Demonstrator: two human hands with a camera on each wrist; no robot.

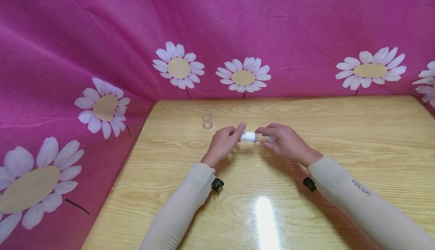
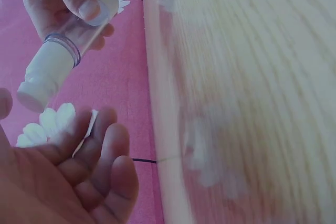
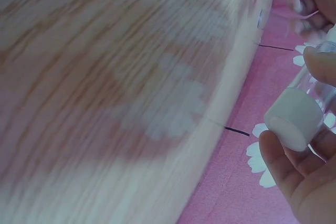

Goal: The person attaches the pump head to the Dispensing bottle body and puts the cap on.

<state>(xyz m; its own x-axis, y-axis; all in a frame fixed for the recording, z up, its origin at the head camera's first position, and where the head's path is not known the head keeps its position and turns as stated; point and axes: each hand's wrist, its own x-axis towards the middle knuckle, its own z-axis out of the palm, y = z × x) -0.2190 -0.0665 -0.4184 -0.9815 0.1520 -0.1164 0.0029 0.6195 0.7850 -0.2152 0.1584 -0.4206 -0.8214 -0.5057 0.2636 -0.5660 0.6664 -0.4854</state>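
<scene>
White plastic and a clear body make up the small bottle I see held sideways near the middle of the head view. On its right, the right hand grips it, fingers and thumb closed around the clear part beside the white base. From the left comes the left hand, its fingers loosely bent and parted, just beside the bottle's white top; the left wrist view seems to show a gap between them. Up and left of the hands, a small clear cup stands on the pale wood-grain worktop. Beyond hangs magenta cloth printed with big white daisies, and beige sleeves cover both forearms.
</scene>
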